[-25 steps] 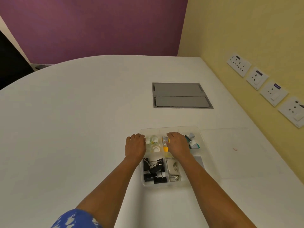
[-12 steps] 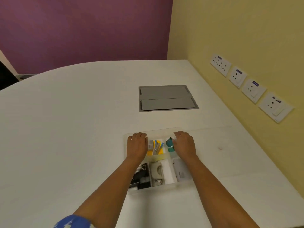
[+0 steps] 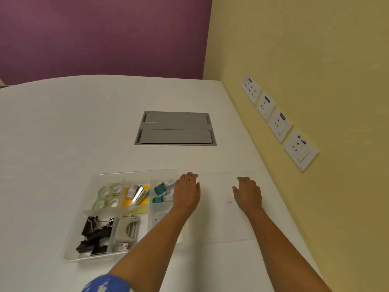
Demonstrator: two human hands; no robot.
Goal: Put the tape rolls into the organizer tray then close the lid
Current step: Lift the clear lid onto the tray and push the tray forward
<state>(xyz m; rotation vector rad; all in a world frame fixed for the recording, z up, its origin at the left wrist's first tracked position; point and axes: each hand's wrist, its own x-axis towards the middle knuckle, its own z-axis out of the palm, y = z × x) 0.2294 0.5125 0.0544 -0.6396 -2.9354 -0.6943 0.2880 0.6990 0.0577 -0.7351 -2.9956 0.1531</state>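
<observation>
A clear organizer tray [image 3: 92,180] lies on the white table. Several clear tape rolls [image 3: 108,196] sit in its far-left compartment. The flat clear lid [image 3: 219,224] lies on the table just right of the tray. My left hand [image 3: 187,191] hovers palm down over the lid's left edge, beside the tray's right wall, fingers apart. My right hand [image 3: 248,194] is over the lid's right part, palm down, fingers loosely spread. Neither hand holds anything; whether they touch the lid I cannot tell.
Other tray compartments hold black binder clips [image 3: 94,234], a grey hole punch [image 3: 128,230], yellow notes with a stapler [image 3: 136,196] and teal clips [image 3: 161,192]. A grey cable hatch [image 3: 175,128] sits farther back. The yellow wall with sockets [image 3: 277,125] is close on the right.
Both hands have left the tray and moved right, over the lid. The view has shifted right, so the tray now sits left of my hands.
</observation>
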